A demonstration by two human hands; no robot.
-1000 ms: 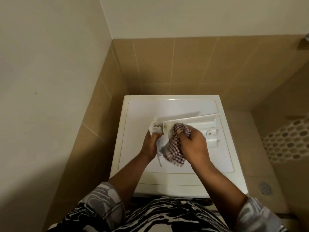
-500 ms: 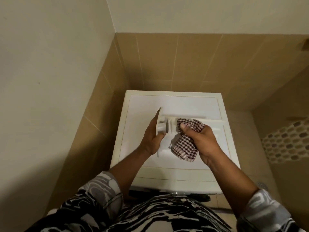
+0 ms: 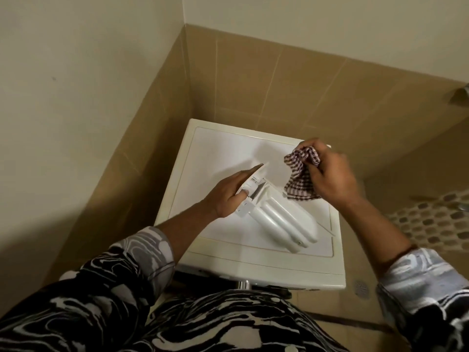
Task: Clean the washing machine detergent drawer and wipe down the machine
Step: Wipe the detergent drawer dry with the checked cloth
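Note:
The white detergent drawer [image 3: 281,219] is turned underside up over the top of the white washing machine [image 3: 220,158], its long body pointing toward me and to the right. My left hand [image 3: 228,193] grips the drawer at its front panel end. My right hand [image 3: 330,174] holds a bunched red-and-white checked cloth [image 3: 302,176] just above and to the right of the drawer, clear of it.
The machine stands in a corner of tan tiled walls [image 3: 253,85], with the left wall close beside it. A floor drain [image 3: 361,288] lies in the tiled floor at the right. A pebble-patterned floor strip [image 3: 436,219] runs further right.
My left hand has turned the drawer over and swung it so it points toward me. My right hand has lifted the cloth off the drawer, up and to the right.

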